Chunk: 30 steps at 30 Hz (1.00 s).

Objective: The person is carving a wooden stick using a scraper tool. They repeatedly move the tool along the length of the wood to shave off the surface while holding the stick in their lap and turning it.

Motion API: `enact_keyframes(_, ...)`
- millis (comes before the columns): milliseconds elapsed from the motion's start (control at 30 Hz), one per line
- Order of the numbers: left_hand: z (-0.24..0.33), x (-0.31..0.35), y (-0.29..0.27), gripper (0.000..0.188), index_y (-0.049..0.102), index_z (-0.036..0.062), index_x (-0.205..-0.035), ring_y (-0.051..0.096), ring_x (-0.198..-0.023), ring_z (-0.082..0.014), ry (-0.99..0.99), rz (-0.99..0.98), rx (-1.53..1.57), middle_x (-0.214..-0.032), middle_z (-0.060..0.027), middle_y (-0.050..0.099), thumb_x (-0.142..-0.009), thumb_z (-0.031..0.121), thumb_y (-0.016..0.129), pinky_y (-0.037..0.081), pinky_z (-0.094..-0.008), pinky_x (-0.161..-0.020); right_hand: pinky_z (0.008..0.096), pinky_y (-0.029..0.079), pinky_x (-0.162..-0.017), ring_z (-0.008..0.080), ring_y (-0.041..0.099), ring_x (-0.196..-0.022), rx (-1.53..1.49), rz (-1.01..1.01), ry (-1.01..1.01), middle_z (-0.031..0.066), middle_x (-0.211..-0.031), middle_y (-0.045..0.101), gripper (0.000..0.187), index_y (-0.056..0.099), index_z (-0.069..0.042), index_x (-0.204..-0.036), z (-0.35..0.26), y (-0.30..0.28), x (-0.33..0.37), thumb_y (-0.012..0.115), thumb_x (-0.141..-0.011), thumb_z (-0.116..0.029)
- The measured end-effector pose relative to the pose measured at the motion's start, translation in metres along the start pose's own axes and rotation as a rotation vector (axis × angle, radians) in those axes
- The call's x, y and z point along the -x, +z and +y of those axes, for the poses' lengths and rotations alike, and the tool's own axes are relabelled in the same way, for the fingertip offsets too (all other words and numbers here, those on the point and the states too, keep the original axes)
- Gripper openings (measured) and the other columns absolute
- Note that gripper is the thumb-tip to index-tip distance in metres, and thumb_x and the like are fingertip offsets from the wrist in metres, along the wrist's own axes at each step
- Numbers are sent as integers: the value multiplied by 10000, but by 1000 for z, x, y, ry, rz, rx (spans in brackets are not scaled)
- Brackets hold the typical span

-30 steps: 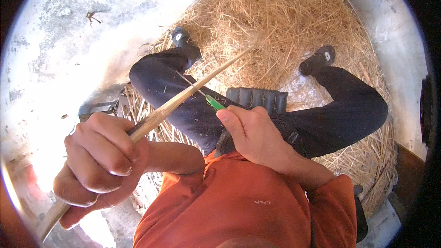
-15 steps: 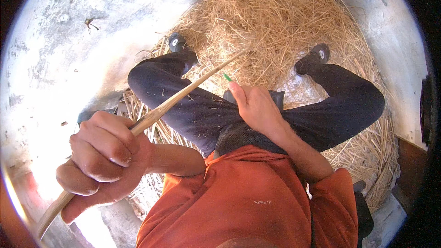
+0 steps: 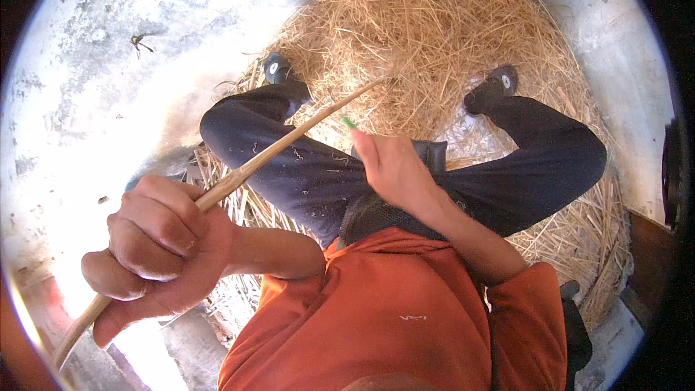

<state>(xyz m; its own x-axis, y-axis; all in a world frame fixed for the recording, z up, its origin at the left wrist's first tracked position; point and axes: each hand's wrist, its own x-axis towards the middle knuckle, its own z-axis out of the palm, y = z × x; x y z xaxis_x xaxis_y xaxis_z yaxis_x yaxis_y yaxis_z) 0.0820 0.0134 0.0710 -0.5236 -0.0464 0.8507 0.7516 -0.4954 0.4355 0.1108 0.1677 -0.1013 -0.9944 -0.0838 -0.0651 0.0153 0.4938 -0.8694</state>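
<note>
At the left my left hand (image 3: 163,242) is closed round a long, peeled wooden stick (image 3: 279,146). The stick slants from the lower left, through my fist, up to a thin tip over the straw. My right hand (image 3: 394,166) is in front of my waist, its fingers curled and the thumb stretched forward. A narrow green thing (image 3: 349,122) juts out past that thumb, just below the upper part of the stick; the rest of it is hidden in my grip. Between the green end and the stick a small gap seems to show.
My legs in dark trousers (image 3: 297,166) are bent and spread. Dry straw (image 3: 427,36) covers the floor ahead and around my feet. A worn, whitish wall (image 3: 166,58) rises at the left, another pale surface (image 3: 615,65) at the right. A black pouch-like thing (image 3: 434,156) lies behind my right hand.
My right hand with the green thing has shifted a little left, nearer the stick. My left hand and the stick have moved slightly left too.
</note>
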Motion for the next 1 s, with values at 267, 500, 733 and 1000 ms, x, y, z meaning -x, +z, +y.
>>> enact_keyframes(267, -5, 0, 6, 507, 285, 170, -602, 135, -319, -17, 26, 191, -115, -405, 63, 192, -844, 596, 417, 80, -189, -282, 490, 386, -603, 440, 509, -582, -18, -72, 126, 296, -569, 471, 671, 506, 72, -627, 36, -6, -20, 282, -930, -483)
enact_keyframes(500, 1, -10, -1, 530, 270, 169, -597, 87, -370, -38, -21, 283, -137, -426, 55, 178, -823, 628, 409, 62, -217, -328, 462, 450, -651, 368, 574, -608, 226, -117, 168, 233, -650, 582, 606, 583, 46, -736, 115, 38, -77, 280, -938, -438)
enact_keyframes(733, -16, -15, 5, 525, 267, 163, -620, 105, -402, -47, 98, 581, -659, -469, 51, 163, -871, 624, 285, 88, -209, -335, 420, 448, -645, 313, 592, -706, 174, -187, 407, 209, -781, 588, 455, 519, 19, -1073, 124, -9, -85, 377, -923, -387)
enact_keyframes(1000, -15, -13, 13, 495, 349, 120, -736, 169, -428, -71, 163, 676, -719, -539, 19, 234, -900, 581, 280, 120, -218, -387, 395, 389, -535, 307, 544, -568, -259, -170, -2, 155, -609, 515, 356, 474, -2, -933, -48, -20, 4, 414, -924, -353)
